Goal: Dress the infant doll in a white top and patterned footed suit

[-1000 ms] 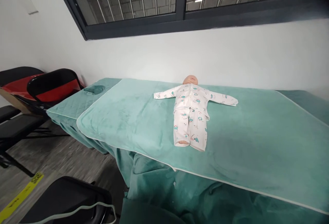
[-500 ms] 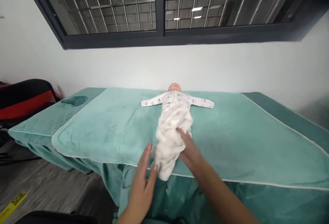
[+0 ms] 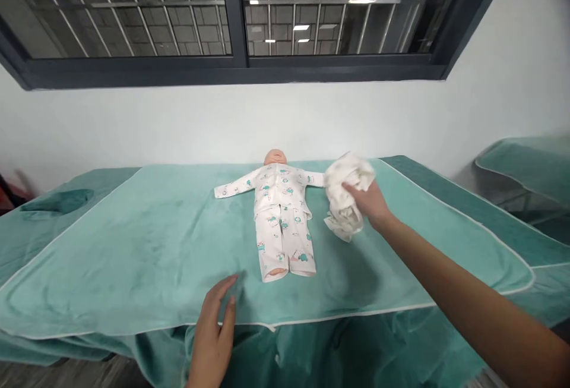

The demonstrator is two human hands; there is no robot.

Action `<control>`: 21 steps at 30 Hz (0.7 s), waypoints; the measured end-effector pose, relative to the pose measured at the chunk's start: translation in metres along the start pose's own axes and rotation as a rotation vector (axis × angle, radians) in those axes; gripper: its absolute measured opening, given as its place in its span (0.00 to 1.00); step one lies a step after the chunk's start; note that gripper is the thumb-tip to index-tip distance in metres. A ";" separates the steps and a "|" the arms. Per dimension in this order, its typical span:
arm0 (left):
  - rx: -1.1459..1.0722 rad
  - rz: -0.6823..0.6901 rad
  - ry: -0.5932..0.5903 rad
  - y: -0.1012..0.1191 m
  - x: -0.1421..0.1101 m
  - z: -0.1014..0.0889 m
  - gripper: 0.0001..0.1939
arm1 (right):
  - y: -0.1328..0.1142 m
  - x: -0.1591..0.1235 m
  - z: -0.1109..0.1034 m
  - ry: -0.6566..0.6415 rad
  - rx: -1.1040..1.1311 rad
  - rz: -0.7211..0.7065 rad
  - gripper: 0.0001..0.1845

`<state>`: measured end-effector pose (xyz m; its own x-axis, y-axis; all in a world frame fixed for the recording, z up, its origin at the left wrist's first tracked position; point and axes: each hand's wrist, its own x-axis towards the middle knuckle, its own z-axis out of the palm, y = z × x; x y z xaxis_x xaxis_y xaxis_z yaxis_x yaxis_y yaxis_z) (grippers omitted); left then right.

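Observation:
A baby doll (image 3: pixel 276 157) lies on its back with its head toward the wall. It wears a white printed top (image 3: pixel 279 187) with long sleeves spread sideways, and matching trousers (image 3: pixel 285 239). My right hand (image 3: pixel 369 201) grips a bunched white cloth (image 3: pixel 347 189), held up to the right of the doll and covering the end of one sleeve. My left hand (image 3: pixel 214 325) hovers near the bed's front edge, left of the doll's feet, thumb and fingers apart and holding nothing.
A green velvety sheet (image 3: pixel 146 257) with white piping covers the bed beneath the doll. Behind it stand a white wall (image 3: pixel 187 123) and a dark-framed window (image 3: pixel 240 67) with bars. A green padded surface (image 3: pixel 529 165) shows at the far right.
The white cloth was draped over the doll's lower body; now my right hand has lifted it away to the right, showing the trousers. My view has shifted to the right.

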<state>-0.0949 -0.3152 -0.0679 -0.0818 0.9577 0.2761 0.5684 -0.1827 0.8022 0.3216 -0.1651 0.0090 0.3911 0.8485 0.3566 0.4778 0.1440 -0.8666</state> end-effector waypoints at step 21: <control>0.517 0.260 0.048 -0.018 0.318 0.112 0.28 | 0.013 0.097 0.198 0.035 -0.095 -0.099 0.26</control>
<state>-0.0396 0.0172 -0.0544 0.0841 0.8823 0.4632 0.8996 -0.2671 0.3454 0.2100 0.0194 -0.0368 0.3652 0.8138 0.4520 0.5872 0.1754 -0.7902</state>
